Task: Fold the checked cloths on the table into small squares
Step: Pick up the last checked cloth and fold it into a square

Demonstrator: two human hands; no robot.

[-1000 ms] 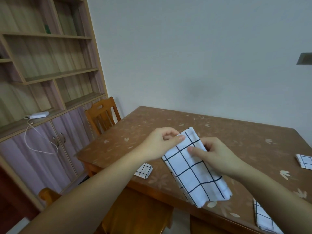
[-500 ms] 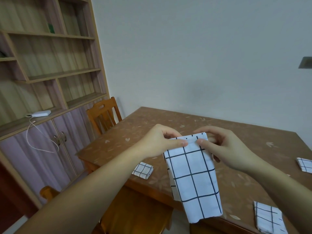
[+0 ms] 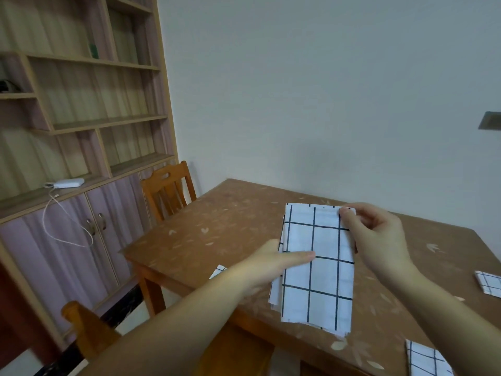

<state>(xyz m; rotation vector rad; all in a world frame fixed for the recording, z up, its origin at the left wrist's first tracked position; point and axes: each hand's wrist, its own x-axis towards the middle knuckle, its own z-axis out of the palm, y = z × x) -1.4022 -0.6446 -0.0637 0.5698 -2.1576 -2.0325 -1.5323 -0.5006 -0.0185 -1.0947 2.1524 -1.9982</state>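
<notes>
Item: small folded white black-checked square, just left of our left hand, partly hidden, judged done. Left fingers straight, flat across the mid-length of the long white black-checked cloth strip held over the brown leaf-patterned table. Right hand pinches its top corner. Beyond the right fingers: two folded checked cloths. We judge the halving folds remain.
</notes>
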